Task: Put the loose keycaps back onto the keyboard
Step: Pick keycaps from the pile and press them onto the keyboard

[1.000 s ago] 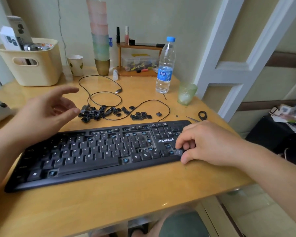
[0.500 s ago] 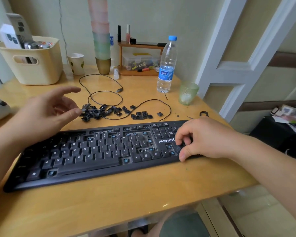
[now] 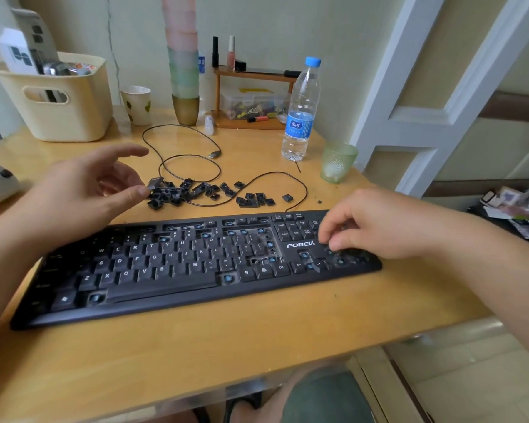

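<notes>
Two hands are at work over the desk (image 3: 196, 355). The left hand (image 3: 74, 193) hovers with fingers spread and relaxed, thumb tip touching the near end of the loose keycaps (image 3: 202, 192) — whether it pinches one cannot be told. The right hand (image 3: 376, 222) rests over the numeric-pad end of the keyboard (image 3: 177, 288), fingers curled downward onto the sockets; a held cap is not visible. The step in hand appears to be seating a cap at the right end while selecting another from the pile. The next move calls for a firm pinch on one cap, matching its legend to a bare socket, then a straight downward press. The keycaps lie in a scattered heap behind the keyboard's back edge, tangled within a thin black cable (image 3: 257, 178). They are small, matte black, squarish plastic shells; the keyboard is the same matte black, with blue stems showing in empty sockets — several across the right half. The desk is smooth, glossy pale wood.
</notes>
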{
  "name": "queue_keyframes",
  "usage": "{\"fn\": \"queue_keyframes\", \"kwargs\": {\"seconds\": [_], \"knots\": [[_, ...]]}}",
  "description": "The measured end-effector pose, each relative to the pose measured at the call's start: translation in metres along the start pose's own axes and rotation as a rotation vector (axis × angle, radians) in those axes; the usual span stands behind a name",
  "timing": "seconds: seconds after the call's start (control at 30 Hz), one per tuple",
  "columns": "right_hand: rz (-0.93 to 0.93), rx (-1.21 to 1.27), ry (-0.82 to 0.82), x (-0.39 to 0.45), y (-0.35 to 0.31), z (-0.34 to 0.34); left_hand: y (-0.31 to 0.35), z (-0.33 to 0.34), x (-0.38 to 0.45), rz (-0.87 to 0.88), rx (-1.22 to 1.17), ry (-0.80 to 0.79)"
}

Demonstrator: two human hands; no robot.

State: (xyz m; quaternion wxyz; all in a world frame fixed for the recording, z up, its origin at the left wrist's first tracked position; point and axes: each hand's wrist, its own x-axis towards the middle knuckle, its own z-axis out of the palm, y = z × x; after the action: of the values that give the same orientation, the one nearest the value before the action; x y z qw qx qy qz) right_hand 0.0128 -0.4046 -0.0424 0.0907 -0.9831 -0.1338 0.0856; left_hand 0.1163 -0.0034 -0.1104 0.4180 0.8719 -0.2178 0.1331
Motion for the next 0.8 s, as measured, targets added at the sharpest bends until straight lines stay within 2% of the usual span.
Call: {"fn": "queue_keyframes", "kwargs": {"seconds": [0.27, 0.53, 0.8], "knots": [[-0.016, -0.079, -0.090, 0.014, -0.015, 0.016, -0.001, 0.000, 0.000, 0.015, 0.001, -0.005], [-0.054, -0.066, -0.088, 0.000, -0.014, 0.018, 0.003, 0.001, 0.000, 0.014, -0.005, -0.007], [-0.077, -0.198, -0.067, -0.009, -0.022, 0.018, 0.006, 0.001, -0.001, 0.030, -0.005, -0.007]]}}
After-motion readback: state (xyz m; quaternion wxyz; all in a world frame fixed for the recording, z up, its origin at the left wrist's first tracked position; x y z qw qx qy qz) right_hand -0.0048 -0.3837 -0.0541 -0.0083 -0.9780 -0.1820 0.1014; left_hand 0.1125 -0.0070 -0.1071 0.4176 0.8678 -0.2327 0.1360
